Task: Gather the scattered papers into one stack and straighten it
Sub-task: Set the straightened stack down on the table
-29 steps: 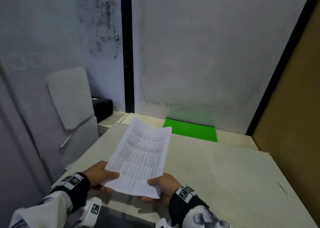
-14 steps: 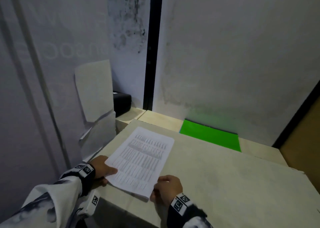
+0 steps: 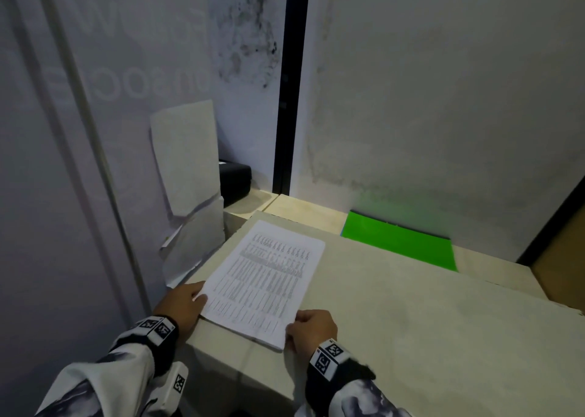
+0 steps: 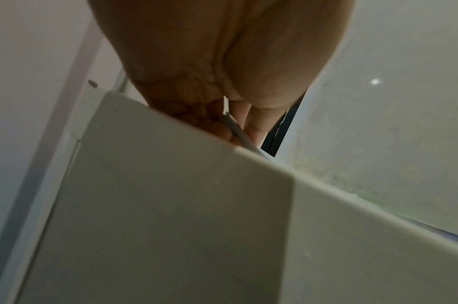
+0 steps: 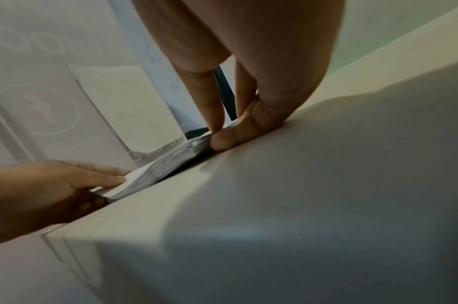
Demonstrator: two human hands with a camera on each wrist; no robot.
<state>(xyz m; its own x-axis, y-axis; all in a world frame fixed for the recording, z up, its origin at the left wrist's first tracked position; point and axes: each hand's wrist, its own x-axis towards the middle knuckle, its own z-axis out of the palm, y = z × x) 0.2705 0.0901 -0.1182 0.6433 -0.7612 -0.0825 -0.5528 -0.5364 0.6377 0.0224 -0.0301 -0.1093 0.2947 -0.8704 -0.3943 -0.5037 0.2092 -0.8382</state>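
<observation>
A stack of white printed papers (image 3: 266,283) lies flat on the beige table (image 3: 411,337), near its front left corner and turned slightly clockwise. My left hand (image 3: 200,297) pinches the stack's near left edge. In the left wrist view the paper edge (image 4: 235,131) sits between thumb and fingers. My right hand (image 3: 295,323) pinches the near right corner. The right wrist view shows its thumb (image 5: 238,137) below and a finger on top of the stack (image 5: 168,164), with the left hand (image 5: 74,183) at the other end.
A bright green sheet (image 3: 399,245) lies at the back of the table against the wall. White sheets (image 3: 186,163) lean on the left wall beside a black box (image 3: 234,179). A brown board (image 3: 566,258) stands at the right. The table's front edge runs just under my hands.
The stack, held tilted above the table a second ago, has come down flat onto the table by its left corner. Both hands stayed on its near edge.
</observation>
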